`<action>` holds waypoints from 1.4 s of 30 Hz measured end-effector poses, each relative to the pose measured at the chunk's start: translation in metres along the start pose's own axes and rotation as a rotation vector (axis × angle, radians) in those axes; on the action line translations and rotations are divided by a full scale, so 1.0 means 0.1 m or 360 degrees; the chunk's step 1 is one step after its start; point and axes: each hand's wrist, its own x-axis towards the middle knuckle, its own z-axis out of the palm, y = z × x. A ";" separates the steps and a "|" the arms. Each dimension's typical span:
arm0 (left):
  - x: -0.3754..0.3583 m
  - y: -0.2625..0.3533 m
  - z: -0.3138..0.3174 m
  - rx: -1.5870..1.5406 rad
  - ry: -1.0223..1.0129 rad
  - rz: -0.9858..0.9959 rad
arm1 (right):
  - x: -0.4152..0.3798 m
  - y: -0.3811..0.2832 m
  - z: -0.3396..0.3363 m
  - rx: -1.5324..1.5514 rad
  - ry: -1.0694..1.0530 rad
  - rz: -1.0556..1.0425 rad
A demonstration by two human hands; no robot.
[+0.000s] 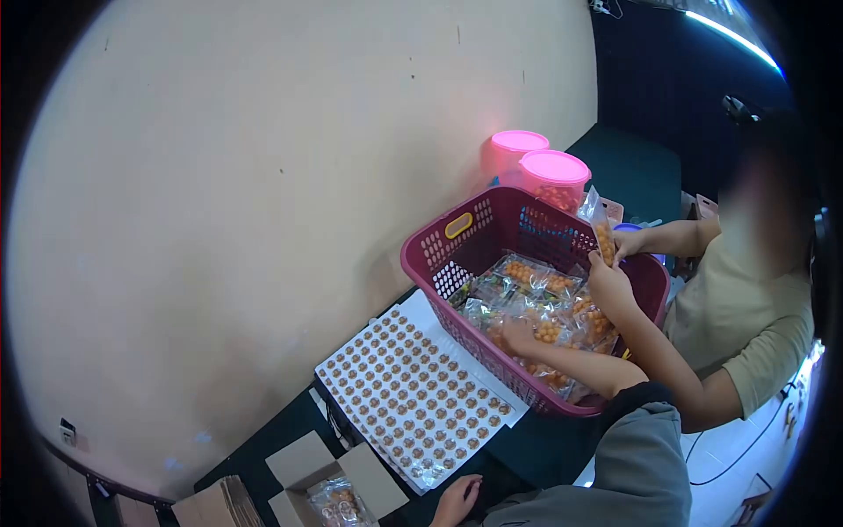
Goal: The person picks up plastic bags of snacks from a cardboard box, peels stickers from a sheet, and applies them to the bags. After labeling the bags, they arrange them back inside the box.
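A maroon basket (479, 350) holds many clear packets of round orange pieces (549, 330). My right hand (518, 335) reaches over its near side and touches the packets; its fingertips are hidden among the plastic. Near the dark table's front edge, my left hand (457, 501) is loosely curled, with nothing visible in it. A co-worker's two hands hold one upright packet (603, 241) over the basket's right side. Beside the basket lies a white sheet (413, 386) covered in rows of round brown stickers.
An open cardboard box (300, 458) with packets inside stands at the bottom left, near folded cardboard (215, 505). Two pink-lidded tubs (555, 165) are behind the basket, against the wall. A co-worker (746, 290) sits at the right. Cables cross the floor there.
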 end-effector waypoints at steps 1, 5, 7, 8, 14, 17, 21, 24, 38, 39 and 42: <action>0.00 -0.04 0.00 -0.0021 0.0048 -0.0038 | 0.00 0.01 -0.10 0.0278 0.0092 0.0130; -0.01 -0.02 -0.13 -0.0044 -0.0027 -0.0283 | 0.33 0.32 -0.35 0.0041 -0.0011 -0.0226; -0.08 -0.03 -0.20 -0.0027 0.0023 -0.0272 | 0.34 0.26 -0.66 0.0325 -0.0108 -0.0345; -0.10 -0.05 -0.24 -0.0026 0.0051 -0.0256 | 0.32 0.21 -0.81 0.0312 -0.0110 -0.0357; -0.33 -0.18 -0.41 0.0011 0.0125 -0.0307 | -0.45 -0.40 -1.93 0.0823 0.0530 -0.0595; -0.40 -0.39 -0.46 -0.0072 0.0137 -0.0325 | -0.94 -0.71 -2.24 0.1625 0.0660 -0.0810; -0.36 -0.41 -0.53 -0.1273 0.0258 -0.0800 | -1.74 -1.15 -2.21 0.2220 0.0443 -0.0830; -0.20 -0.26 -0.96 -0.3446 -0.0199 -0.0519 | -2.08 -1.50 -1.62 0.2582 -0.0309 -0.0732; -0.46 0.42 -1.59 -0.1850 0.0446 -0.0661 | -2.41 -1.94 -0.38 0.2935 -0.0836 -0.0083; -0.47 0.42 -1.58 -0.2090 0.0488 -0.0621 | -2.46 -1.98 -0.44 0.2972 -0.0833 -0.0010; -0.49 0.43 -1.53 -0.2380 0.0533 -0.0580 | -2.50 -1.97 -0.24 0.2936 -0.1034 0.0005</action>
